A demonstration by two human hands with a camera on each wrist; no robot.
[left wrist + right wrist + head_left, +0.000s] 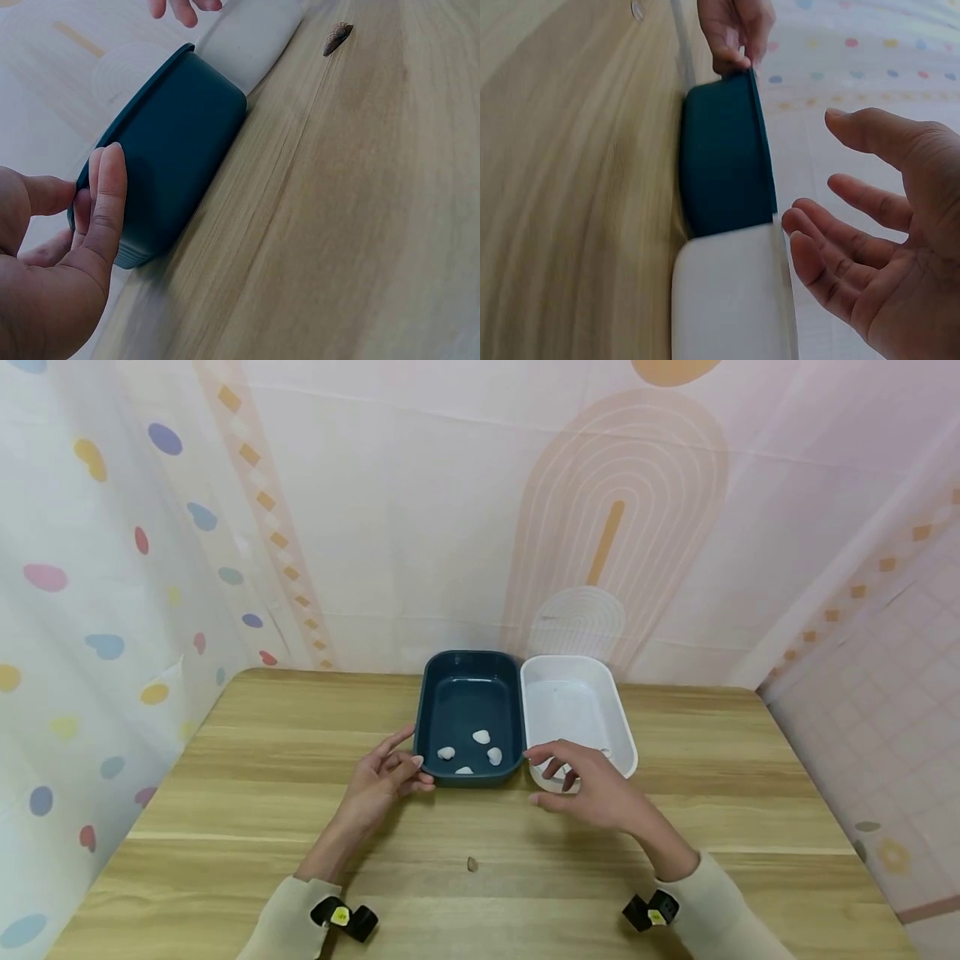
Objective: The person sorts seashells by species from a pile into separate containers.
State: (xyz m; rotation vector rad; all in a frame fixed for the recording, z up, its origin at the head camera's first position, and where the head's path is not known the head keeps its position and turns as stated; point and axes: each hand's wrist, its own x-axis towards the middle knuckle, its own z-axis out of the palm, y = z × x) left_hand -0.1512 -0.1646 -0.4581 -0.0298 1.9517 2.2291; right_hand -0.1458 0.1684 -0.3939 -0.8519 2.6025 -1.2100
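A dark teal tray (471, 693) stands at the back of the table with several small white shell-like pieces (481, 737) in its near half. My left hand (385, 777) holds this tray at its near left corner, thumb on the rim and fingers against the outer wall, as the left wrist view (67, 232) shows. Over the near end of a white tray (573, 689) hovers my right hand (588, 783), fingers loosely bent and spread from the thumb, nothing between them. It partly hides a few white pieces inside that tray.
On the wooden table (300, 735), in front of the teal tray, lies a small brown ridged shell (472, 864), also seen in the left wrist view (338, 39). The two trays stand side by side against a patterned curtain (420, 527).
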